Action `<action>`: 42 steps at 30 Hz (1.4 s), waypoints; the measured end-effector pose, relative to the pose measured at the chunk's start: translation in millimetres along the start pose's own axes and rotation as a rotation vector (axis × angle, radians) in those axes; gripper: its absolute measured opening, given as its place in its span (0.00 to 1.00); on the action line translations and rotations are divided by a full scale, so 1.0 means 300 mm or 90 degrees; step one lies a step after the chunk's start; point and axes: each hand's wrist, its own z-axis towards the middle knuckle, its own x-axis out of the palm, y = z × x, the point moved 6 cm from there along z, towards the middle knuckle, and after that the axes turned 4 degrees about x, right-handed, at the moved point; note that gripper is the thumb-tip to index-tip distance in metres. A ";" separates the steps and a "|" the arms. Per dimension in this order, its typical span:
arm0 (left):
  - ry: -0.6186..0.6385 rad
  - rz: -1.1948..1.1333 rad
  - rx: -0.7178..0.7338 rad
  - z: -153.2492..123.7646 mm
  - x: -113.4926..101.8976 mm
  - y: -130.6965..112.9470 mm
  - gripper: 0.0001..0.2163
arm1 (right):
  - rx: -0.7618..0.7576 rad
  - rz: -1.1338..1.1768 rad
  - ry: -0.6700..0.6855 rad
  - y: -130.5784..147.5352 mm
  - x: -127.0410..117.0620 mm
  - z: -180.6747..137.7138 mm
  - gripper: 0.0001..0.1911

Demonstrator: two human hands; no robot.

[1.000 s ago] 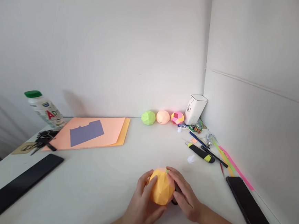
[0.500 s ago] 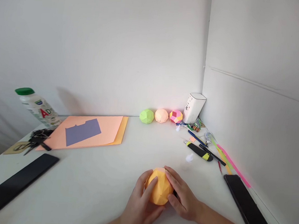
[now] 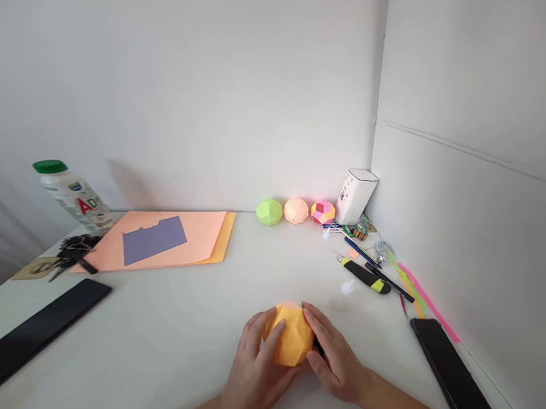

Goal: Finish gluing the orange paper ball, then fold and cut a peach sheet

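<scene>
Still the left (image 3: 255, 370) and right hands (image 3: 336, 361) cup the orange paper ball (image 3: 290, 343)

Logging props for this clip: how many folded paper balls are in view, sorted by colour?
orange ball, between left hand and right hand: 1
green ball: 1
peach ball: 1
pink-and-yellow ball: 1
Total: 4
</scene>
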 end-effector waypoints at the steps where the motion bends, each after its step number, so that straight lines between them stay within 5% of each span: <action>1: -0.004 0.004 0.006 0.002 -0.002 -0.003 0.31 | 0.003 -0.003 0.003 -0.002 0.001 -0.001 0.31; 27: 0.047 -0.249 -0.080 0.005 0.013 0.041 0.35 | 0.059 0.152 0.009 -0.028 -0.009 0.001 0.29; 35: 0.113 -0.614 -0.271 -0.014 0.077 0.076 0.33 | 0.037 0.141 -0.001 0.002 -0.027 0.025 0.27; 38: 0.146 -0.699 -0.352 -0.014 0.084 0.080 0.36 | -0.043 0.053 -0.074 0.014 -0.094 0.020 0.17; 40: 0.156 -0.721 -0.383 -0.009 0.082 0.079 0.35 | -0.054 -0.022 -0.230 -0.006 -0.191 0.001 0.09; 42: 0.164 -0.732 -0.397 -0.004 0.081 0.074 0.33 | 0.075 -0.049 -0.435 -0.077 -0.301 -0.030 0.12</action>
